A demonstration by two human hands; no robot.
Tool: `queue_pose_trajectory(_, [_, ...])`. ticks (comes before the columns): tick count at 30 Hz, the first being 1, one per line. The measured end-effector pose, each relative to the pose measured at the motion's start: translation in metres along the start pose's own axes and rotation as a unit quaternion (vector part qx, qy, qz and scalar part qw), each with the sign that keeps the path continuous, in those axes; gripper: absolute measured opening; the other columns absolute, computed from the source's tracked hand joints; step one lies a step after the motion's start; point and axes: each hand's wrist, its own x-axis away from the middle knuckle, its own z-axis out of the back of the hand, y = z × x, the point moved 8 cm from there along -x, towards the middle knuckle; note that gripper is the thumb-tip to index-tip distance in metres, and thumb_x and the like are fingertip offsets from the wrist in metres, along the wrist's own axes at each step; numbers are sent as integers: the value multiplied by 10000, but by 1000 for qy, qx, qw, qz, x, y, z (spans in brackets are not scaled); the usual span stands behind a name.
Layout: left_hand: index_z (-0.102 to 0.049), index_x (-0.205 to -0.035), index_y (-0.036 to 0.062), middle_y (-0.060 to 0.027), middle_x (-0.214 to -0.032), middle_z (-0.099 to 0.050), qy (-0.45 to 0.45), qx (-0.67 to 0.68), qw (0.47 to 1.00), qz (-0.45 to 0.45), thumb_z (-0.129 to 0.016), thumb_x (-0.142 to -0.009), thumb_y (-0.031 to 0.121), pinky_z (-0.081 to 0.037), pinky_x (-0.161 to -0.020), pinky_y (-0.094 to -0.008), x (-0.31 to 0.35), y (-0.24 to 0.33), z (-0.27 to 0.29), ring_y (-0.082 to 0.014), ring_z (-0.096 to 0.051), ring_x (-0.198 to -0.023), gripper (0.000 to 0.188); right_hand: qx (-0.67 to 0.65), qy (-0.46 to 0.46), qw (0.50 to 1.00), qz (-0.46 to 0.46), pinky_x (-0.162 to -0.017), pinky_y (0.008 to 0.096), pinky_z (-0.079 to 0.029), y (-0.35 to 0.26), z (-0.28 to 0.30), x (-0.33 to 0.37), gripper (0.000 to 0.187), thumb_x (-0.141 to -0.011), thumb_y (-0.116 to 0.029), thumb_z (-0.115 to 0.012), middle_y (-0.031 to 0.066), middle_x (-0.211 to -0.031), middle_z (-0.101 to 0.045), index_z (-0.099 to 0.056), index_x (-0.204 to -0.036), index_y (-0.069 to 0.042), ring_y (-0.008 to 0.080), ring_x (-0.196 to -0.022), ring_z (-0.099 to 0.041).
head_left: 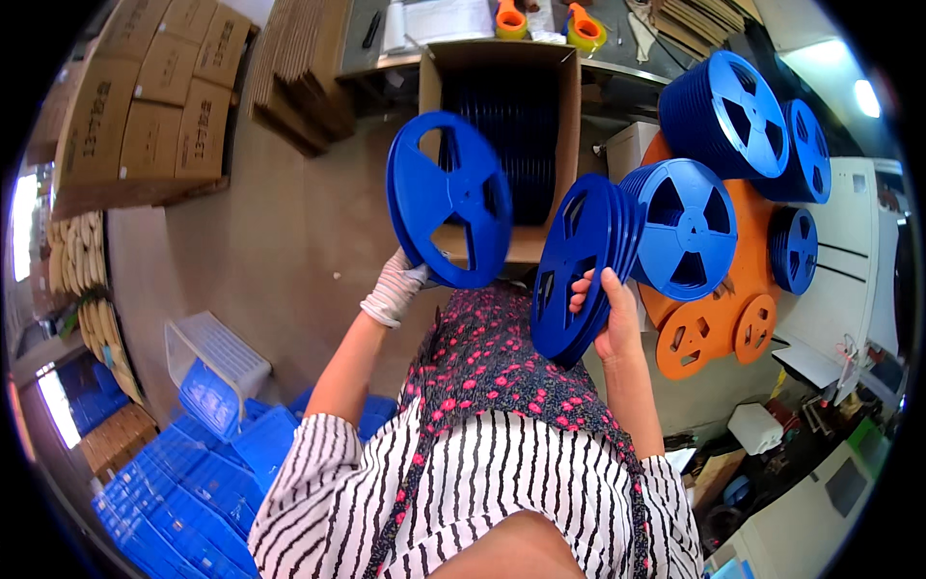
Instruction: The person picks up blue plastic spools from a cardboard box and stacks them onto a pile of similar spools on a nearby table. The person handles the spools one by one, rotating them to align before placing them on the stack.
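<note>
Gloved left hand (396,288) grips a blue plastic reel (461,183) by its lower rim; right hand (618,317) clasps a blue reel stack (575,257) — best kept squared, pinched evenly so discs don't fan. Beyond: open cardboard box (568,130), packed reels (516,125) inside.

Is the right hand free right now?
No, the right hand is holding a small stack of blue reels tilted in front of the apron.
</note>
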Motion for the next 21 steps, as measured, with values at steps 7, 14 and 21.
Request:
queue_pose_trajectory(7, [-526,-1193,55,-226,-923,-649,135,-351,919,-119,-614,-819,136,-493,-759,-413,-105,-4,13,-374,-629,-851,393,23,9,1000,-5,-618,325,-534,1,1,15,348,-889,-309,-611,144,-837,-648,-563,-1008,14,191,-664,-629])
queue_pose_trajectory(14, [-437,-1277,-12,-255,-1015,-626,175,-522,833,-55,-552,-812,93,-494,-820,-423,-189,5,21,-392,-611,-950,490,59,43,997,0,-596,302,-515,1,-2,34,368,-874,-326,-623,138,-796,-644,-569,-999,16,176,-636,-613])
queue_pose_trajectory(21, [-456,-1269,4,-250,-1058,-621,155,-515,842,-36,-542,-804,94,-477,-864,-411,-211,4,17,-395,-596,-993,481,17,102,994,-17,-552,274,-490,18,8,51,359,-890,-318,-606,116,-760,-629,-566,-995,22,152,-590,-580])
